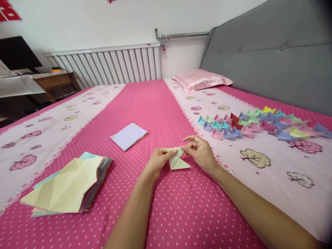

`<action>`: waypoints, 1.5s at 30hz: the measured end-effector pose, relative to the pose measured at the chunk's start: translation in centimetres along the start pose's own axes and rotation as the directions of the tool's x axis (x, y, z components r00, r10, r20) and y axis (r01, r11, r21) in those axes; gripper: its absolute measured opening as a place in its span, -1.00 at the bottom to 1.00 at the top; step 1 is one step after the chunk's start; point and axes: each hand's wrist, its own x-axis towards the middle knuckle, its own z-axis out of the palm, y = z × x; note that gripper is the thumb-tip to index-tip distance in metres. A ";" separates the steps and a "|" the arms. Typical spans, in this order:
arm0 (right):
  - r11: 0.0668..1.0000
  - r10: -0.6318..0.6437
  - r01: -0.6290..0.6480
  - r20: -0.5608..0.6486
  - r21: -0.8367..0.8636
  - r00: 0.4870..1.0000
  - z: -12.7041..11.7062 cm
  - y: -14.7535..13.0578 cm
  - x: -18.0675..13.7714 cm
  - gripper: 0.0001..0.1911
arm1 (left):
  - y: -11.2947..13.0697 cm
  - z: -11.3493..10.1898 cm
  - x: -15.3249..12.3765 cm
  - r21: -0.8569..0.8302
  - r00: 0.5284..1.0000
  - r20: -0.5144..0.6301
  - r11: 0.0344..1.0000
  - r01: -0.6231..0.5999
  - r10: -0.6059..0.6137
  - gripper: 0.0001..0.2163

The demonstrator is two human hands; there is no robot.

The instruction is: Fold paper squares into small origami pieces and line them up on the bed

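Note:
A small piece of pale yellow-green folded paper [177,162] is held between both hands, just above the pink dotted bedsheet. My left hand [159,159] pinches its upper left part, thumb on top. With thumb and forefinger, my right hand [199,151] grips the upper right corner; its other fingers are curled loosely. The paper's lower part spreads into a triangular flap pointing right. What lies behind the left thumb is hidden.
To the left lies a thick pile of creased coloured paper [70,185]. A smaller stack of lilac-topped sheets [130,135] sits ahead. Several folded paper boats [249,124] stand in rows at right. Farther back are a pink pillow [199,79] and a grey headboard [272,48].

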 end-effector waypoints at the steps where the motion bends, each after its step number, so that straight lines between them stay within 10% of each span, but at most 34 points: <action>1: 1.000 -0.015 0.015 0.007 0.001 1.000 0.0 0.0 0.1 -0.68 | 0.0 0.0 0.0 0.001 1.000 0.005 1.000 0.006 -0.006 -0.74; 9: 0.999 -0.026 0.026 -0.001 0.037 1.000 -0.1 0.0 0.3 -0.76 | 0.0 -0.2 -0.1 0.040 0.999 0.048 0.999 0.006 -0.008 -0.80; 18: 0.994 0.063 -0.066 0.038 0.089 0.997 0.5 -0.4 -0.2 -0.57 | 0.4 -0.1 0.1 -0.135 0.978 -0.195 0.986 -0.100 0.073 -0.80; 25: 0.993 -0.116 0.116 -0.075 0.005 0.990 0.8 0.0 -0.3 -0.82 | 0.2 0.3 0.2 -0.257 0.985 -0.096 0.953 -0.162 0.142 -0.77; 33: 0.985 -0.163 0.161 -0.026 -0.067 0.986 0.5 -0.8 -0.4 -0.85 | 0.5 0.6 0.2 0.102 0.926 -0.151 0.938 -0.332 0.345 -0.90; 45: 0.995 -0.089 0.090 -0.028 0.035 0.996 0.5 -0.6 -0.5 -0.84 | 0.1 0.6 0.1 0.194 0.884 -0.112 0.883 -0.428 0.453 -0.93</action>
